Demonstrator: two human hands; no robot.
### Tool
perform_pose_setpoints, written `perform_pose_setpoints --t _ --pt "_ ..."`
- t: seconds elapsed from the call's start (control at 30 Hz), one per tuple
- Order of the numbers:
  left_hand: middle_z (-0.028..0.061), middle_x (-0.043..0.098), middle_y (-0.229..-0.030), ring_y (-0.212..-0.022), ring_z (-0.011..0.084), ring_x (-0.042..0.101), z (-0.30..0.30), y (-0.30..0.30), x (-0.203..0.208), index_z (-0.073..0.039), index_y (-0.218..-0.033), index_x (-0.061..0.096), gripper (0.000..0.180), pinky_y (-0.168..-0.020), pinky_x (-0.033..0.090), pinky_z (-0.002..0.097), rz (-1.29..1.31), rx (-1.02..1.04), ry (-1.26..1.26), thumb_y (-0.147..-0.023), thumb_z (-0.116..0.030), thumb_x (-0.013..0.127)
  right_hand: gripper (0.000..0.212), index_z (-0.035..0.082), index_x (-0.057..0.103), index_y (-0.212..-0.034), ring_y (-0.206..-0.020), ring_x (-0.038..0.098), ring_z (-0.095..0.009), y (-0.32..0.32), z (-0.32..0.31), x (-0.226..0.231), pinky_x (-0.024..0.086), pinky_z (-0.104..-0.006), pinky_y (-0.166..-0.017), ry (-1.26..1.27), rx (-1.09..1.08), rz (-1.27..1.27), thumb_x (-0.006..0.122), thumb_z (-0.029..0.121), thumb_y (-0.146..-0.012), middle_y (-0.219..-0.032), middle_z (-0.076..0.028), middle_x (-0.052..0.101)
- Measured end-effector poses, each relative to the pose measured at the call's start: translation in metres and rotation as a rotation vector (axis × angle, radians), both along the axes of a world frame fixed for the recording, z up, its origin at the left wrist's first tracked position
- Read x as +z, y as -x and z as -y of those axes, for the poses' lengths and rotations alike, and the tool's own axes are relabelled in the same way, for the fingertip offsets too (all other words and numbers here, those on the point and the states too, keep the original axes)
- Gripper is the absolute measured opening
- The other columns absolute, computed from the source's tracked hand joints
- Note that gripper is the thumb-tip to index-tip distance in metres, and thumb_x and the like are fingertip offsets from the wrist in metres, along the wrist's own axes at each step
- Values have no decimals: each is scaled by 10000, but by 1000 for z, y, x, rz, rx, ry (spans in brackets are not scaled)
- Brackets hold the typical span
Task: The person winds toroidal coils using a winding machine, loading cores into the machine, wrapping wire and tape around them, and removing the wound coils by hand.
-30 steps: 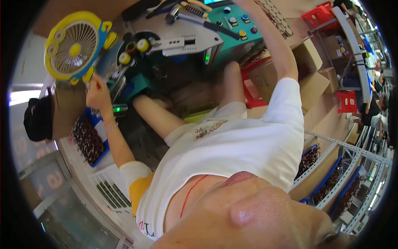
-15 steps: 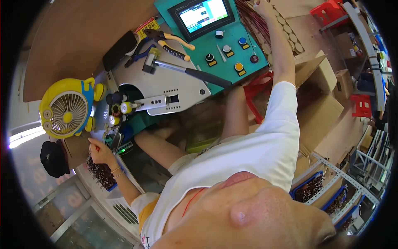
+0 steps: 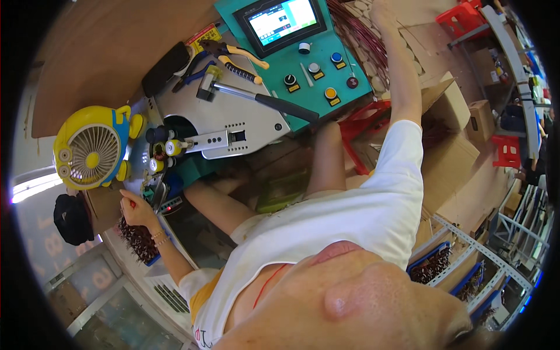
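My left hand (image 3: 137, 213) is at the lower left, beside the machine's wire-feed end and over a bin of dark small pieces (image 3: 139, 242). Its fingers are curled together, with a small red spot showing among them; what they hold, if anything, I cannot make out. A bracelet circles that wrist. My right arm stretches to the top edge, where my right hand (image 3: 382, 16) is partly cut off and its fingers are hidden. Right by it lies a bundle of long dark red wires (image 3: 363, 38).
A teal control panel (image 3: 349, 88) with a screen (image 3: 283, 23) stands ahead. A hammer (image 3: 262, 100), pliers (image 3: 236, 64) and a black case (image 3: 166, 73) lie on the metal plate. A yellow fan (image 3: 87, 149) stands left; open cardboard boxes (image 3: 449, 169) sit right.
My right hand has shifted right and further past the top edge. My left hand stays in nearly the same place. A small light near the left hand turned from green to red.
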State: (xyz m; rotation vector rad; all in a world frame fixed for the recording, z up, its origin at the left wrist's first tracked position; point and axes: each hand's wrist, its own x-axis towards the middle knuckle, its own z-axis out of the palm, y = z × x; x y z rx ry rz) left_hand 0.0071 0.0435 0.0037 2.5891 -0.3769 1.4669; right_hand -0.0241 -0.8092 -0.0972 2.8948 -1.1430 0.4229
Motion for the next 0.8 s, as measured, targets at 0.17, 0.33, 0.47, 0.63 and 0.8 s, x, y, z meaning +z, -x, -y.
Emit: perform_pose_setpoints --t 0.17,0.33,0.47,0.63,0.8 --pt "97 513 -544 -468 287 505 -18 18 9 -48 -578 511 414 -450 377 391 36 73 -33 -949 -183 636 260 -9 656 -1044 -1049 643 -399 2 -71 41 531 -495 -852 -52 228 -85 577 140 -847 -1133 -259 652" --pt "80 518 -568 -489 295 535 -11 13 9 -77 -591 505 387 -438 393 409 45 -3 -51 -937 -189 637 297 -6 647 -1075 -1033 644 -408 19 -50 15 522 -485 -880 -77 163 43 581 169 -844 -1134 -239 658" --pt "75 518 -580 -505 291 548 -15 8 -1 -84 -605 498 384 -443 401 415 34 -21 -39 -939 -223 626 328 -39 682 -995 -996 648 -431 32 -65 15 519 -478 -884 -45 162 246 627 233 -818 -1045 -255 677" --pt "72 548 -615 -532 292 568 -20 19 9 -86 -625 523 358 -458 418 411 20 -18 -22 -936 -225 633 290 0 703 -980 -976 657 -413 51 -118 37 521 -456 -867 -212 78 36 618 217 -807 -991 -258 685" --pt "73 560 -632 -566 284 579 -29 31 12 -80 -645 556 328 -483 431 395 -22 15 -12 -934 -214 637 309 -42 706 -959 -940 670 -389 28 -157 33 519 -441 -861 -207 76 126 641 220 -809 -964 -254 690"
